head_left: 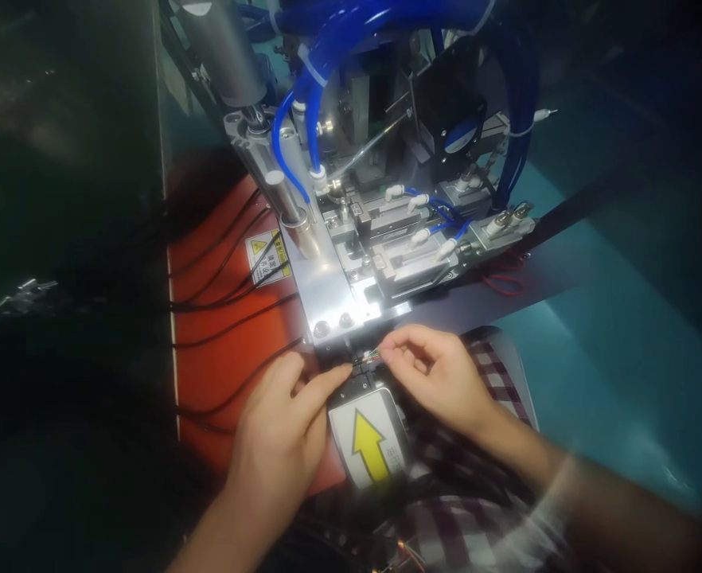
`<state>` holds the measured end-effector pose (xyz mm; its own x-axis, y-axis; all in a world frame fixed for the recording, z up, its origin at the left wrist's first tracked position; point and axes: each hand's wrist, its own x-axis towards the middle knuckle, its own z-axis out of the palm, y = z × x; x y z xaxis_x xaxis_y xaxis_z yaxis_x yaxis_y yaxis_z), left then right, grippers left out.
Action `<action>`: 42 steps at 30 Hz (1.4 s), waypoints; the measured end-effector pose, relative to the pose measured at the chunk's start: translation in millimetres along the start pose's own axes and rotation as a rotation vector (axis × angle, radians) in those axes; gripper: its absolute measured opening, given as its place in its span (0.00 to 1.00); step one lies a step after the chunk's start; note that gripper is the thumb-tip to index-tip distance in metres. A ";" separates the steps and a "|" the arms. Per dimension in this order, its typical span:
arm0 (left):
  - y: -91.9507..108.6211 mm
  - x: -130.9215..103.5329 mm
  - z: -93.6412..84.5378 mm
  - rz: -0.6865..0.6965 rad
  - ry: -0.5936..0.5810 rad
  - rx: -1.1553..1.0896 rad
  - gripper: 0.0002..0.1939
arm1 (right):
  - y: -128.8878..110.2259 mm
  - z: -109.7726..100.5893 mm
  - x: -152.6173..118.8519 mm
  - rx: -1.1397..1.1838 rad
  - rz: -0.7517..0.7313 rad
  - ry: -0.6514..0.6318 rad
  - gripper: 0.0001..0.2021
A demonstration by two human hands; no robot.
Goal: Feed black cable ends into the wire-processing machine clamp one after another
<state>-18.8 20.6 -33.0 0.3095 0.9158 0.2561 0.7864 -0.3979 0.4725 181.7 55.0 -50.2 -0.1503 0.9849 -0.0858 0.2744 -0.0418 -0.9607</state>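
Observation:
Several thin coloured wires (372, 354) fan out over a small black fixture (358, 385) at the front of a metal machine. My right hand (440, 374) pinches their ends between thumb and fingertips, its other fingers curled in. From the other side, my left hand (282, 422) reaches in with its thumb tip at the fixture, right beside the wires. Its other fingers are bent, and whatever lies under them is hidden. Just in front of the fixture sits a block with a white label (345, 434) bearing a yellow arrow (368, 446).
Behind the hands stands the machine's metal plate (327, 294), with pneumatic cylinders (416, 267) and thick blue hoses (363, 32). Black cables (220, 306) cross the orange-red surface (201, 366) on the left. A warning label (268, 259) sits there. Checked cloth (470, 533) shows below.

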 end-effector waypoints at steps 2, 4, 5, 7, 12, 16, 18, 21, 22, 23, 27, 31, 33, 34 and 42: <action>0.5 0.7 -0.4 -0.001 0.000 0.000 0.17 | -2.4 -2.2 1.2 -0.021 -0.005 -0.023 0.04; 1.0 1.4 -0.4 0.004 -0.001 0.000 0.17 | -5.4 -4.3 2.4 -0.064 -0.041 -0.039 0.04; 1.2 1.6 -0.2 0.005 -0.002 0.000 0.16 | -7.0 -5.1 3.0 -0.094 -0.071 -0.041 0.05; 1.3 1.6 0.7 0.003 0.001 0.003 0.16 | -9.5 -6.0 4.2 -0.158 -0.145 -0.034 0.05; -0.3 -0.1 1.0 -0.014 -0.007 0.007 0.16 | -10.1 -4.6 5.6 -0.222 -0.222 -0.019 0.05; -0.5 -0.5 -0.7 -0.017 -0.019 0.003 0.16 | -6.3 -2.9 2.6 -0.046 0.011 -0.052 0.05; -0.1 -0.5 -0.9 -0.014 -0.016 0.004 0.16 | -4.2 -2.1 -0.3 0.085 0.148 -0.054 0.06; 0.2 -0.7 -0.5 -0.013 -0.004 0.005 0.16 | -0.9 -0.9 -4.5 0.158 0.204 -0.020 0.07; 0.2 -0.8 -0.4 -0.014 -0.002 0.005 0.16 | 0.1 -0.6 -5.5 0.146 0.181 -0.002 0.06; 0.0 -0.9 -0.3 -0.015 -0.003 0.004 0.16 | 0.8 -0.4 -6.3 0.124 0.145 0.019 0.05; -0.7 -0.9 -0.3 -0.018 -0.013 0.006 0.16 | 1.0 -0.6 -7.2 -0.009 0.002 0.041 0.04; 0.0 -0.5 -0.7 -0.021 -0.015 0.010 0.16 | -1.4 -1.4 -7.9 -0.101 -0.057 0.006 0.04; 0.8 0.0 -1.0 -0.014 -0.017 0.010 0.16 | -1.9 -1.5 -8.9 -0.095 -0.049 -0.003 0.04; 1.2 0.3 -1.1 -0.011 -0.019 0.011 0.16 | -1.9 -1.4 -9.2 -0.081 -0.032 -0.010 0.04; 0.0 -0.2 -1.6 -0.012 -0.021 0.009 0.16 | -1.6 -2.2 -4.2 -0.070 -0.023 0.022 0.04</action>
<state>-19.8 20.4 -31.7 0.3111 0.9214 0.2328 0.7947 -0.3866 0.4680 183.9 51.3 -47.8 -0.1362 0.9890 -0.0576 0.3369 -0.0085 -0.9415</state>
